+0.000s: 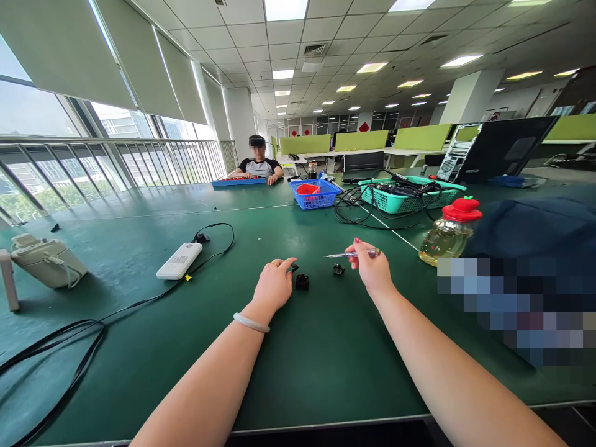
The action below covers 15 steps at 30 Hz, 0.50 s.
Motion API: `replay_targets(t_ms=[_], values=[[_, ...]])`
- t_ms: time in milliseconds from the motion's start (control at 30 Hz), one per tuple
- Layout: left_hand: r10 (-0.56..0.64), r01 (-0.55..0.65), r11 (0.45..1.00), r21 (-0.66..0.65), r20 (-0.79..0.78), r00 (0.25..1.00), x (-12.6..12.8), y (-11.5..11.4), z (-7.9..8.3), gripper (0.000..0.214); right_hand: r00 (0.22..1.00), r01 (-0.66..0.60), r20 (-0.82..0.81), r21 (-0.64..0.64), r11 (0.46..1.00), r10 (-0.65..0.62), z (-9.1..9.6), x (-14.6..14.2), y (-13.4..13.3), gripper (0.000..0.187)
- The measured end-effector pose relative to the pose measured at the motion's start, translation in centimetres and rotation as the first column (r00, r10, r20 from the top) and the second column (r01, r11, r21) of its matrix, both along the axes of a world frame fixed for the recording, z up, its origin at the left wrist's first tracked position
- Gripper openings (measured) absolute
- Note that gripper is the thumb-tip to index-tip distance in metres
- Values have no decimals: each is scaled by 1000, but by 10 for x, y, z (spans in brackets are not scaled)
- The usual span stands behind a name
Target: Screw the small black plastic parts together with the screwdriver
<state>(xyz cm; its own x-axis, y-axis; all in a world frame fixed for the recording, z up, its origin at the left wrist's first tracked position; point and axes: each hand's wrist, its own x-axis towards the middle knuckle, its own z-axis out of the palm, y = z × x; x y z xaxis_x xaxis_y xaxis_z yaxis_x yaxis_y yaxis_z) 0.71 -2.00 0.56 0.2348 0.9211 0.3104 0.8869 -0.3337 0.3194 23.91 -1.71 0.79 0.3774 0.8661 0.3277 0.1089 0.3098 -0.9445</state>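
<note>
My right hand point(371, 264) grips a thin screwdriver point(344, 254) with a clear handle, held almost level above the table with its metal tip pointing left. My left hand point(274, 284) is closed at the fingertips on a small flat black piece point(294, 267), partly hidden by the fingers. Just right of that hand a small square black housing point(302, 282) sits on the green table point(298, 347). Below the screwdriver shaft, apart from it, lies another small black part point(339, 269) with shiny bits.
On the left are a white power strip point(180, 261), black cable and a beige case point(46, 261). Ahead stand a blue basket point(316, 200) and a teal basket point(405, 203) of cables. A bottle point(444, 239) and dark cloth point(535, 236) lie right. A person point(259, 164) sits opposite.
</note>
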Motion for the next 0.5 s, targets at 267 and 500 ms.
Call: replay_targets(t_ms=[267, 500], values=[[44, -67, 994, -89, -245, 969, 2, -6, 4, 39, 865, 394, 351, -32, 919, -359, 3, 15, -2, 64], [91, -112, 991, -68, -254, 963, 3, -8, 7, 39, 846, 383, 433, -83, 920, -313, 7, 10, -5, 58]])
